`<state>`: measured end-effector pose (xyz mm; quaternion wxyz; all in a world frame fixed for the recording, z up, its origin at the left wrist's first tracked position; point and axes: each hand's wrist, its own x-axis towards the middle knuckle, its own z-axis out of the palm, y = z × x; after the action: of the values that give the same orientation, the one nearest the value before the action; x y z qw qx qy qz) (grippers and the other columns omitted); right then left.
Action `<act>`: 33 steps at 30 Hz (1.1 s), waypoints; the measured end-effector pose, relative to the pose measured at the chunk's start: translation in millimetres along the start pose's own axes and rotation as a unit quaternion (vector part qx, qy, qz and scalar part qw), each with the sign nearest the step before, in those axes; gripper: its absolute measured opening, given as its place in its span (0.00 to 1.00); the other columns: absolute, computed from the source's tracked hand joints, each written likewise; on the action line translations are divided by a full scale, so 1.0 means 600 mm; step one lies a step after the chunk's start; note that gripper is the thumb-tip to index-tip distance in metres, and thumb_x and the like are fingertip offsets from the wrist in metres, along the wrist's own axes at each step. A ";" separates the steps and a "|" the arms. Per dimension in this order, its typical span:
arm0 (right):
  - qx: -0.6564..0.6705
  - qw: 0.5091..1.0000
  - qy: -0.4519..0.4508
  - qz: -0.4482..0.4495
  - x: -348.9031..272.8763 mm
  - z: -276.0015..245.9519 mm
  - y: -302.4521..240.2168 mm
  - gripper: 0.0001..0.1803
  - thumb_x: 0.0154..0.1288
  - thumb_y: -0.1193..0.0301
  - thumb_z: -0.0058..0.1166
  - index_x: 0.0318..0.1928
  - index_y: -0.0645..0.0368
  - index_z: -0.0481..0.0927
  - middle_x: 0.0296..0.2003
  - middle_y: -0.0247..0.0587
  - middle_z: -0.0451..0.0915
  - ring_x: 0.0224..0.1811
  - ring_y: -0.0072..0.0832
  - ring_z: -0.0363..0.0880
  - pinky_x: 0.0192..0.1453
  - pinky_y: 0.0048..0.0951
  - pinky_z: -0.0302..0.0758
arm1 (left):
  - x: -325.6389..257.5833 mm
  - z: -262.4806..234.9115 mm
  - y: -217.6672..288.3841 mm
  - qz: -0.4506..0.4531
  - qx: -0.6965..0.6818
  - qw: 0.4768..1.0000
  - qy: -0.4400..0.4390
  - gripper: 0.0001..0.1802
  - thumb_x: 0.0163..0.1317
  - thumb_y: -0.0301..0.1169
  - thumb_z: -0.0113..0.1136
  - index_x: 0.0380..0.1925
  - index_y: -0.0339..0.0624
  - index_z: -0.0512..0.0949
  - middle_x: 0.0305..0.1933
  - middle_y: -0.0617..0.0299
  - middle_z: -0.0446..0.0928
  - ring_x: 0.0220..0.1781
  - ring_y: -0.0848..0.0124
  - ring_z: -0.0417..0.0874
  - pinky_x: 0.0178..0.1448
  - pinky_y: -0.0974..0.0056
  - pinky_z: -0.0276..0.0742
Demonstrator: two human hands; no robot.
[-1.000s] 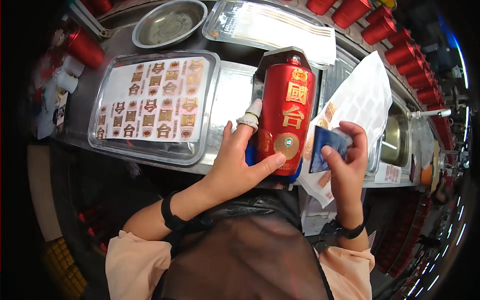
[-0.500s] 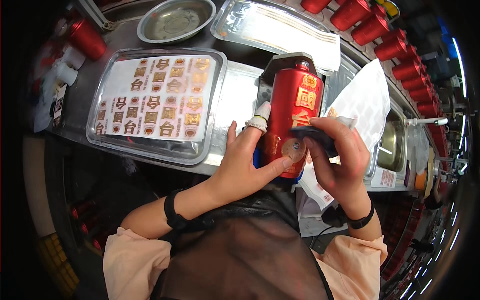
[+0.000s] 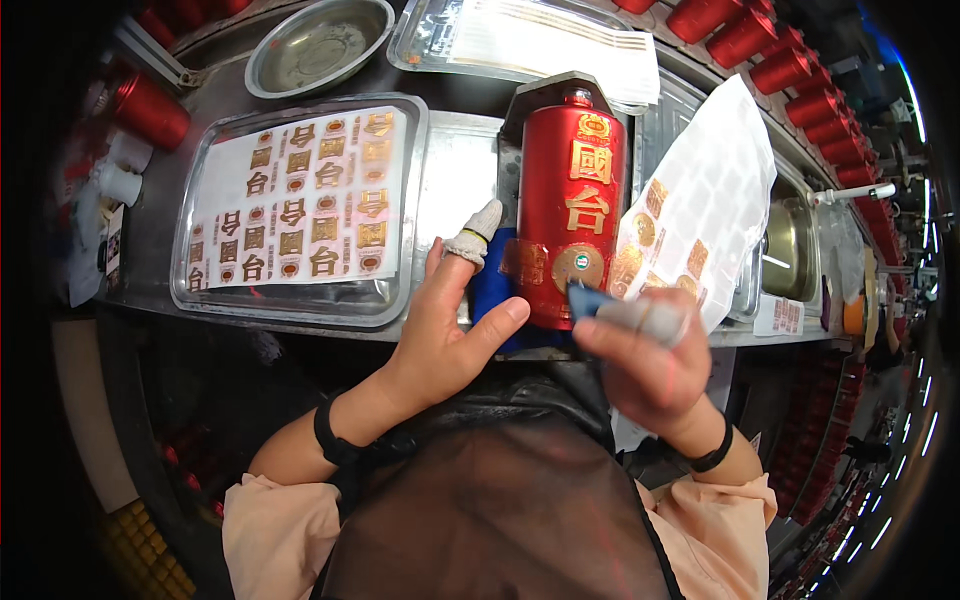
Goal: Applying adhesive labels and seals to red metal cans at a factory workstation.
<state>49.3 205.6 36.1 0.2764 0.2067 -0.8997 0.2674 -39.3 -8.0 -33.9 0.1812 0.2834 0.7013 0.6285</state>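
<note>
A shiny red bottle (image 3: pixel 568 190) with raised gold decals lies in a dark holder, its neck pointing away from me. A round gold emblem (image 3: pixel 578 268) sits near its base, and a gold patch (image 3: pixel 526 264) wraps the left side. My right hand (image 3: pixel 655 350), blurred by motion, pinches a small dark-blue flat piece (image 3: pixel 588 298) against the bottle just below the emblem. My left hand (image 3: pixel 445 320) is spread open beside the bottle's lower left, thumb and fingers apart, with a cloth cover (image 3: pixel 474 238) on one finger.
To the left, a metal tray (image 3: pixel 418 200) carries a sheet of gold decals (image 3: pixel 300 200). A patterned white sheet (image 3: pixel 715 180) with gold pieces lies right of the bottle. A round metal bowl (image 3: pixel 262 62) and another tray (image 3: pixel 420 50) stand behind. Red bottles (image 3: pixel 790 72) line the far right.
My left thumb has come off the bottle and that hand has drawn away to the left. My right hand has moved lower, bringing the flat piece from above the round emblem to below it.
</note>
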 end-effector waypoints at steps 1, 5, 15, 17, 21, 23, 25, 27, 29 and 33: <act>-0.001 0.999 -0.023 -0.041 -0.012 0.003 -0.007 0.19 0.42 0.81 0.66 0.41 0.58 0.89 0.34 0.37 0.82 0.32 0.33 0.76 0.31 0.32 0.70 | -0.003 0.000 0.000 0.001 0.003 1.000 -0.002 0.45 0.68 0.34 0.61 0.77 0.30 0.50 0.80 0.43 0.56 0.82 0.58 0.55 0.82 0.57 0.48; 0.005 0.999 -0.021 -0.027 -0.010 0.003 -0.034 0.23 0.37 0.74 0.66 0.42 0.57 0.89 0.37 0.33 0.81 0.35 0.31 0.75 0.34 0.31 0.70 | -0.004 0.001 -0.005 -0.015 -0.037 0.999 0.008 0.44 0.69 0.33 0.60 0.77 0.28 0.49 0.80 0.42 0.55 0.83 0.57 0.54 0.83 0.56 0.46; -0.090 0.989 0.017 -0.117 0.004 0.041 -0.043 0.12 0.41 0.74 0.66 0.31 0.55 0.85 0.33 0.30 0.76 0.38 0.29 0.77 0.37 0.31 0.70 | -0.020 -0.002 -0.001 -0.023 -0.083 0.995 0.058 0.41 0.68 0.34 0.62 0.75 0.28 0.57 0.73 0.45 0.65 0.76 0.58 0.64 0.79 0.58 0.56; -0.105 0.990 -0.002 -0.093 -0.005 0.036 -0.042 0.11 0.43 0.76 0.67 0.32 0.56 0.85 0.34 0.31 0.77 0.36 0.29 0.77 0.35 0.32 0.71 | -0.019 0.001 0.002 -0.019 -0.086 0.995 0.043 0.40 0.68 0.34 0.62 0.75 0.28 0.57 0.73 0.46 0.64 0.76 0.58 0.64 0.79 0.57 0.56; 0.005 0.999 0.017 -0.040 -0.018 0.029 -0.038 0.18 0.44 0.73 0.70 0.41 0.56 0.88 0.37 0.33 0.81 0.38 0.34 0.76 0.38 0.36 0.74 | -0.006 0.012 0.009 -0.008 -0.083 0.996 0.023 0.40 0.68 0.34 0.63 0.75 0.29 0.57 0.74 0.47 0.64 0.76 0.59 0.65 0.78 0.57 0.57; -0.053 0.998 0.027 0.026 -0.017 0.009 -0.029 0.19 0.44 0.74 0.69 0.42 0.54 0.89 0.36 0.32 0.82 0.38 0.35 0.76 0.41 0.37 0.75 | 0.003 0.016 0.002 0.015 -0.066 0.998 0.010 0.40 0.69 0.34 0.63 0.74 0.29 0.57 0.75 0.47 0.63 0.76 0.59 0.64 0.78 0.57 0.56; -0.021 1.000 0.010 0.009 -0.047 0.020 -0.029 0.20 0.42 0.77 0.68 0.42 0.54 0.89 0.35 0.31 0.82 0.37 0.35 0.77 0.42 0.36 0.75 | 0.016 0.026 -0.004 0.020 -0.023 0.999 0.023 0.39 0.70 0.35 0.63 0.75 0.30 0.57 0.75 0.46 0.62 0.76 0.59 0.64 0.78 0.57 0.56; 0.119 0.987 0.039 0.098 -0.060 0.027 -0.042 0.19 0.46 0.79 0.70 0.43 0.56 0.87 0.35 0.33 0.82 0.36 0.34 0.79 0.41 0.35 0.75 | 0.028 0.032 -0.003 0.023 -0.001 1.000 -0.002 0.41 0.71 0.36 0.62 0.76 0.30 0.54 0.75 0.46 0.62 0.76 0.59 0.63 0.79 0.57 0.55; 0.132 0.951 0.079 0.269 -0.048 0.025 -0.044 0.17 0.51 0.78 0.71 0.43 0.59 0.83 0.34 0.38 0.82 0.34 0.36 0.80 0.40 0.32 0.77 | 0.029 0.045 0.002 0.012 -0.114 0.993 0.027 0.42 0.72 0.38 0.61 0.76 0.30 0.52 0.75 0.46 0.63 0.75 0.60 0.65 0.78 0.57 0.57; 0.328 0.784 0.188 0.492 -0.055 0.031 -0.023 0.14 0.61 0.80 0.67 0.45 0.62 0.75 0.37 0.35 0.79 0.38 0.19 0.78 0.42 0.22 0.75 | 0.033 0.044 0.010 0.014 -0.049 0.999 0.015 0.44 0.69 0.34 0.64 0.76 0.30 0.51 0.74 0.46 0.64 0.74 0.61 0.67 0.76 0.58 0.60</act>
<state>74.3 191.1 8.2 0.1869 -0.2397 -0.6676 0.6796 -37.6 25.2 -29.6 0.1755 0.2748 0.6680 0.6689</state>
